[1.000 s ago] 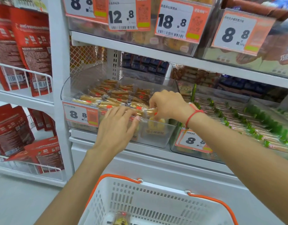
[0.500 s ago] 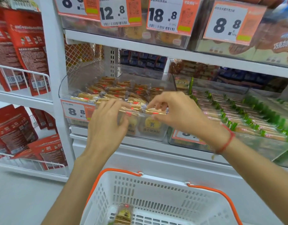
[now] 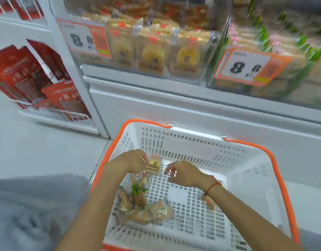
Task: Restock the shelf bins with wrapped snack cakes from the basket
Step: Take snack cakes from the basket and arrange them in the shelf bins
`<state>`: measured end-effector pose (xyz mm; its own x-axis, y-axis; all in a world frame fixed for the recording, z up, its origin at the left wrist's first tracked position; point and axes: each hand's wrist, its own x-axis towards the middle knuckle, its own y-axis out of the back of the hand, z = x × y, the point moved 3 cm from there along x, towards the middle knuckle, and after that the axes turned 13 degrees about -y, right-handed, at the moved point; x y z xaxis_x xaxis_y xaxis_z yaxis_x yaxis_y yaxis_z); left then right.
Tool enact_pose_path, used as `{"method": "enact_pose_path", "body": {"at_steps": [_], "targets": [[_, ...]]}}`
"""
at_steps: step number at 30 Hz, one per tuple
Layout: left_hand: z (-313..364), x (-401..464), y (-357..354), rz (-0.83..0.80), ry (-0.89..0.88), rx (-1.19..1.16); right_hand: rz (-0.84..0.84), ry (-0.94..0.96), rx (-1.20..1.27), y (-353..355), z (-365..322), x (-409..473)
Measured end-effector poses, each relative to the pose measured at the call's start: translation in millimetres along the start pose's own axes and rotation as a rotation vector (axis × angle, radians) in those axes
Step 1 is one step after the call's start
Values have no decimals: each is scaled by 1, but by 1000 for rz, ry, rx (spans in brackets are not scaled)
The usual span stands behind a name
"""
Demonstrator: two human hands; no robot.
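Observation:
A white basket with an orange rim (image 3: pixel 275 160) sits on the floor below the shelf. Both hands are down inside it. My left hand (image 3: pixel 132 161) pinches a wrapped snack cake (image 3: pixel 154 166) with a yellow cake showing through the wrapper. My right hand (image 3: pixel 185 173) hovers just right of that cake, fingers loosely curled and holding nothing. Several more wrapped cakes (image 3: pixel 139 205) lie heaped in the basket's left part, and one lies alone (image 3: pixel 208 202) under my right wrist. The clear shelf bin (image 3: pixel 156 51) above holds rows of the same yellow cakes.
A second clear bin (image 3: pixel 283 66) with green-edged packets stands to the right, with an 8.8 price tag (image 3: pixel 246 67). Red bags (image 3: pixel 34 78) fill a wire rack at the left. Grey cloth (image 3: pixel 29 211) covers the lower left. The white shelf base (image 3: pixel 192 109) rises just behind the basket.
Both hands have left the shelf bin and dropped into the basket. The view has tilted down. My left hand now pinches a cake.

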<state>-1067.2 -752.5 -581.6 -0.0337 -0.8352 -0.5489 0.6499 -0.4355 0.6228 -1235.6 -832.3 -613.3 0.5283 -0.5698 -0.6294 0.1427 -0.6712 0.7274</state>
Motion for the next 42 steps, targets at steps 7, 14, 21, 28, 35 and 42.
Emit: {"method": "enact_pose_path", "body": {"at_steps": [7,14,21,28,35,42], "targets": [[-32,13,-103,-155,0,472,-217,48,-298,-116,14,14],[-52,9,-119,-68,-36,451,98,188,-471,-153,25,16],[-35,35,-89,-177,8,-31,-202,-181,47,-75,50,3],[57,14,-9,-71,-362,-237,-571,-195,697,41,54,-38],[101,-31,57,330,-533,-542,-378,-53,777,151,32,-95],[128,-57,98,641,-610,-969,253,219,701,225,-18,-143]]}}
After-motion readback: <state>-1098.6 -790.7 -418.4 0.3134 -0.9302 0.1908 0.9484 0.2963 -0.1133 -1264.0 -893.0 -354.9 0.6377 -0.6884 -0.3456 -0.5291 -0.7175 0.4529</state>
